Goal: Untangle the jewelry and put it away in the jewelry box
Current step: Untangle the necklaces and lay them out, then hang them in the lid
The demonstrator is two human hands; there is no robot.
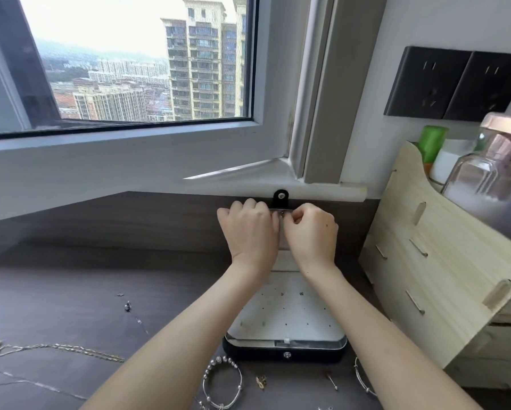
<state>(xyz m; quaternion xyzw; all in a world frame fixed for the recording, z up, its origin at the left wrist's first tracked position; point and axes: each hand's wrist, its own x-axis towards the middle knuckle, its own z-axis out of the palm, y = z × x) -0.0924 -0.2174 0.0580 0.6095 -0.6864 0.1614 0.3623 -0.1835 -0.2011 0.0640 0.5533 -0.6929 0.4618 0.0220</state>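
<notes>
The black jewelry box (284, 352) lies open in front of me, its white perforated tray (286, 315) holding a few small studs. Its lid stands upright behind, topped by a black tab (281, 198). My left hand (250, 232) and my right hand (310, 232) meet at the lid's top edge, fingers curled, pinching a thin silver jewelry piece (281, 218) between them. What it hangs from is hidden by my fingers. A beaded silver bracelet (223, 383), a gold chain (56, 347) and a thin pendant necklace (130, 309) lie loose on the dark table.
A thin silver chain (20, 380) lies at the left front. A gold earring (261, 381), a pin (332, 380) and a silver bangle (363, 377) lie near the box front. A wooden organizer (443, 261) with bottles stands right. The window sill (130, 173) runs behind.
</notes>
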